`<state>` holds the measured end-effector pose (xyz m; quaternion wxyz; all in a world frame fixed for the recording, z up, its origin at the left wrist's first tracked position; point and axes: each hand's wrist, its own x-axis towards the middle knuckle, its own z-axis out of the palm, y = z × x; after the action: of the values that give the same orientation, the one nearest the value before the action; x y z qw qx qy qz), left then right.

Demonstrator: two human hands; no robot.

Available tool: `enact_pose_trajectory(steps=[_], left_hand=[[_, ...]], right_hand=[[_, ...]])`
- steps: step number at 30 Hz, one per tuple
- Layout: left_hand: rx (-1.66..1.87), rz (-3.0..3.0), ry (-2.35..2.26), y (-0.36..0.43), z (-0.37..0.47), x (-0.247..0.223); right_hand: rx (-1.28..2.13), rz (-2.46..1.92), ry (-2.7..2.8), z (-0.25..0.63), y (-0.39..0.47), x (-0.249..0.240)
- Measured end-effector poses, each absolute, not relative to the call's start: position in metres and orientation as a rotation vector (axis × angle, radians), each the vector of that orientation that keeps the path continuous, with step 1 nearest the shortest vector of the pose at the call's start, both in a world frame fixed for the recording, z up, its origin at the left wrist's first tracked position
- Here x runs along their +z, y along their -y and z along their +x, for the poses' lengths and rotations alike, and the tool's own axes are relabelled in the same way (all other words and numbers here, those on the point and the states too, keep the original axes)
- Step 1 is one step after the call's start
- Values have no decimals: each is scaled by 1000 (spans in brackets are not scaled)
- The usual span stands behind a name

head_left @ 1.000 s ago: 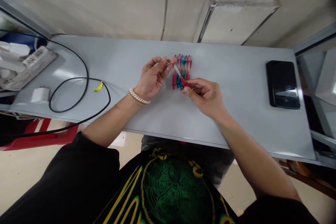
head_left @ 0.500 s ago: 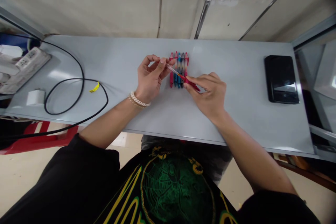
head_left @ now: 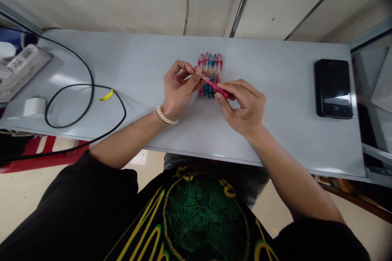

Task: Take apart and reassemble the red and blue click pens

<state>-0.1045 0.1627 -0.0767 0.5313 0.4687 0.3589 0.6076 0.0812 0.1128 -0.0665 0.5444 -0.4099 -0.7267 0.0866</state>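
My left hand (head_left: 179,87) is closed in a pinch on a thin, clear ink refill (head_left: 205,76), holding it by its upper end. The lower end of that refill runs into a pink pen barrel (head_left: 226,91). Thumb and fingers of my right hand (head_left: 245,104) grip this barrel, which slants down to the right. Just behind both hands, several click pens (head_left: 211,62) lie side by side in a row, with red, blue and dark parts. My left fingers and the held barrel cover some of the row.
On the grey table (head_left: 290,130), a black glossy device (head_left: 333,89) lies at the right. At the left are a looped black cable (head_left: 92,77) with a yellow tag (head_left: 106,96), a white charger plug (head_left: 34,107) and a power strip (head_left: 26,67). A wall (head_left: 122,0) stands behind.
My hands have come slightly closer together, and less of the refill shows between my left fingers and the pink barrel. The camera view has shifted a little.
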Motion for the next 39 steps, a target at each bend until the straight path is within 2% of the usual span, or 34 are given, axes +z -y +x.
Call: enact_pose_trajectory(steps=[6,13,19,39], left_hand=[[1421,1101,-863,-160,-103,-71],[1404,1087,-843,-155,-100,-71],[1472,1066,-924,-161,-101,-74],[1517,1086,-928,-161,-101,-69]], right_hand=[[236,-1025,1707,81,-111,-68],[596,-1131,1586,75,-105,-64],[428,-1088,1653,79,-109,-68],[435,-1216,1741,85,-113,-69]])
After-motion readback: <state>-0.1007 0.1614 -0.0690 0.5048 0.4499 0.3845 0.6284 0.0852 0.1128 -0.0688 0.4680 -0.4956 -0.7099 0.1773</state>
